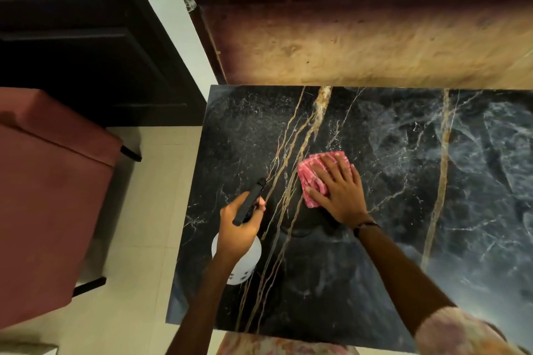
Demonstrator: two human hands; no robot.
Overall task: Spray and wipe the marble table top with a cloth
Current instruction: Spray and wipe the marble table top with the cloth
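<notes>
The right hand (336, 190) lay flat and open on the folded pink cloth (315, 179), pressing it to the black gold-veined marble counter (432, 181). Just left of the cloth, the left hand (239, 228) gripped the white spray bottle (242, 262), nozzle pointing away from the person.

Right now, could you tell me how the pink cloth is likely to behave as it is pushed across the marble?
The pink cloth is folded and soft-looking, so it would probably bunch or unfold rather than slide stiffly. The right hand lies flat on it, which likely keeps it in shape. The marble table top looks glossy, so the cloth should glide easily.
</notes>
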